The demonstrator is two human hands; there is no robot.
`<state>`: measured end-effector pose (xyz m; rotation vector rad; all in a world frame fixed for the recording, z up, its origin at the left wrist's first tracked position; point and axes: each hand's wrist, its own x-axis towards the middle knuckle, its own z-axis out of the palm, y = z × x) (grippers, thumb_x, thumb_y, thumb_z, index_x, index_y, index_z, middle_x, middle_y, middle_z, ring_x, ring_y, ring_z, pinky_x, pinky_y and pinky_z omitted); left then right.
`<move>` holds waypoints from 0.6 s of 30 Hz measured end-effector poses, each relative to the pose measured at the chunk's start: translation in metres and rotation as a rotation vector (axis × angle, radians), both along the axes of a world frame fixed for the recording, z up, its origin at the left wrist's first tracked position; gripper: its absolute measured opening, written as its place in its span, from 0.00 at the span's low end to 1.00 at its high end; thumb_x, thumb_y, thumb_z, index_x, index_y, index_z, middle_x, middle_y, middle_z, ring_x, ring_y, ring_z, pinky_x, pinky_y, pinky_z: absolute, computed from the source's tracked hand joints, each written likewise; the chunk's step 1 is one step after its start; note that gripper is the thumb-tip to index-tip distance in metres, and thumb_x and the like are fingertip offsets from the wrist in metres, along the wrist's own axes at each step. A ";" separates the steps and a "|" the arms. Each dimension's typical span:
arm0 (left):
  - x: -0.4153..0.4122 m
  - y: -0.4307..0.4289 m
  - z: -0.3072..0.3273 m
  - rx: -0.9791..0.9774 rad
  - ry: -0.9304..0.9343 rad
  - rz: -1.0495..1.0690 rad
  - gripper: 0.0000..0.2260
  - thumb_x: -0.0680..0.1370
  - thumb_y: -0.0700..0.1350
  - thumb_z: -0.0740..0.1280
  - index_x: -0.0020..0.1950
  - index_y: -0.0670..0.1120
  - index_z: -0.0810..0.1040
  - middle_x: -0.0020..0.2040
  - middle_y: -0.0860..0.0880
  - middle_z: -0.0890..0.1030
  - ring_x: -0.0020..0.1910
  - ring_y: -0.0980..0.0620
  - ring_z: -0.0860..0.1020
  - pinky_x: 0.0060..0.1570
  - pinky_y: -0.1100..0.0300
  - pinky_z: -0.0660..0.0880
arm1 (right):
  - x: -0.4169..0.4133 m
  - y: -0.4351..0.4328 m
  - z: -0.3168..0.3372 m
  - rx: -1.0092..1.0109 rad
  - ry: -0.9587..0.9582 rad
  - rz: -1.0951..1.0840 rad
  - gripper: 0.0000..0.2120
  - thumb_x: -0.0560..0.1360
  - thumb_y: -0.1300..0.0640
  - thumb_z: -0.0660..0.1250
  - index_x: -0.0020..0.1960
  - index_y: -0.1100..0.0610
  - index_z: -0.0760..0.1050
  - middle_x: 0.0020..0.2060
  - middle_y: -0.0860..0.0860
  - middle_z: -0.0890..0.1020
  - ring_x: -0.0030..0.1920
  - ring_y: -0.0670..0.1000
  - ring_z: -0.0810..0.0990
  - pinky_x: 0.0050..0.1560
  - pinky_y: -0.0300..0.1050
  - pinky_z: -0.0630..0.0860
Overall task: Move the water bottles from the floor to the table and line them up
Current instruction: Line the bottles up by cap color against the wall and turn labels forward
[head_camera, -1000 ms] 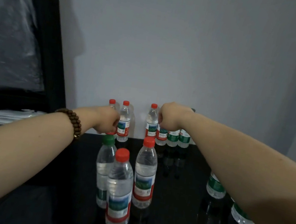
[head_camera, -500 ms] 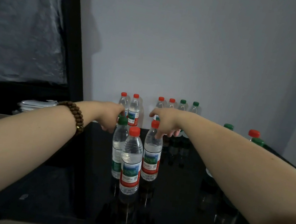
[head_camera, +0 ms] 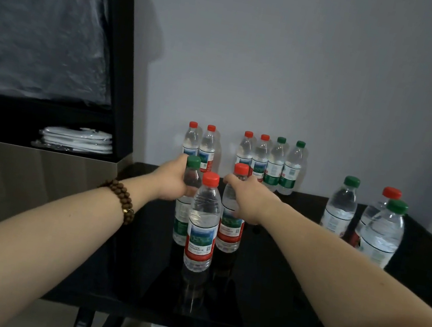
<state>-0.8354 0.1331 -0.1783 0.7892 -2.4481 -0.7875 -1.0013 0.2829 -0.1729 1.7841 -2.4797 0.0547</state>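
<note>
The left grip (head_camera: 171, 181) clasps the shoulder of a green-capped bottle (head_camera: 180, 222). The right grip (head_camera: 251, 200) clasps a red-capped bottle (head_camera: 230, 230) just beside it. Both bottles stand upright on the black desk (head_camera: 288, 288). A third bottle (head_camera: 202, 229) stands between the grips, nearer the person. A row of six bottles (head_camera: 261, 156) stands beyond the grips by the wall, and three more bottles (head_camera: 340, 208) stand to the right of the right grip.

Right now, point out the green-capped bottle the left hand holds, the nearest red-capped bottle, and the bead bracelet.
Held green-capped bottle (head_camera: 179, 224): head view, on its green label.
Nearest red-capped bottle (head_camera: 201, 236): head view, on its label.
Bead bracelet (head_camera: 119, 199): head view, beads across the wrist.
</note>
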 end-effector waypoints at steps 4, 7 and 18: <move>-0.015 -0.012 -0.007 -0.013 0.001 0.100 0.35 0.71 0.49 0.81 0.72 0.51 0.66 0.59 0.54 0.81 0.59 0.51 0.80 0.56 0.54 0.78 | -0.009 -0.013 -0.007 -0.035 0.026 -0.009 0.44 0.73 0.62 0.75 0.77 0.41 0.52 0.63 0.61 0.70 0.52 0.60 0.80 0.50 0.56 0.83; -0.026 -0.021 -0.015 -0.026 0.041 0.156 0.36 0.72 0.50 0.80 0.74 0.50 0.66 0.66 0.50 0.80 0.65 0.47 0.78 0.60 0.52 0.76 | -0.015 -0.025 -0.012 -0.049 0.031 -0.022 0.44 0.73 0.64 0.75 0.76 0.42 0.52 0.63 0.62 0.69 0.50 0.60 0.80 0.48 0.56 0.83; -0.054 -0.067 -0.025 0.043 0.143 0.164 0.26 0.75 0.47 0.78 0.68 0.51 0.69 0.59 0.53 0.81 0.60 0.49 0.80 0.53 0.57 0.75 | -0.044 -0.084 -0.016 -0.073 0.008 -0.077 0.43 0.75 0.68 0.71 0.78 0.44 0.52 0.69 0.64 0.64 0.52 0.62 0.80 0.49 0.56 0.83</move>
